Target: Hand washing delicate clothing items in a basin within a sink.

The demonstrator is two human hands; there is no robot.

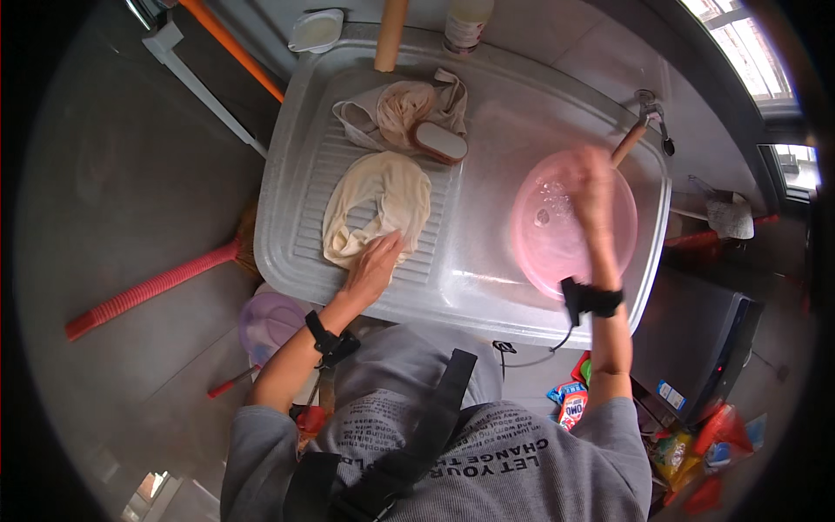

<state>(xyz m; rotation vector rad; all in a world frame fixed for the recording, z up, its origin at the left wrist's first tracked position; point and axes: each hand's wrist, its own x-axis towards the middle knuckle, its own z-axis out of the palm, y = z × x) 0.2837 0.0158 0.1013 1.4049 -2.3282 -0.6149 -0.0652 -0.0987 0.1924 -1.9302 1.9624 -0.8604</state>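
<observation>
My left hand [375, 266] rests on the lower edge of a cream cloth garment [411, 186], which lies in a loose ring on the sink's ribbed washboard. Over the pink plastic basin [527, 258], at the right of the sink, my right hand [590, 183] is blurred; whether it holds anything cannot be told. Some water with bubbles shows in the basin. A scrub brush [440, 142] with a brown rim and pale face leans on a bunched, beige cloth [404, 107] above the cream garment.
The stone-like laundry sink [486, 287] has a tap [646, 107] at its right back, with a brownish tube running to the basin. A bottle [466, 26] and a white soap dish [316, 31] stand behind. A broom [156, 284] lies left; a dark appliance [691, 346] stands right.
</observation>
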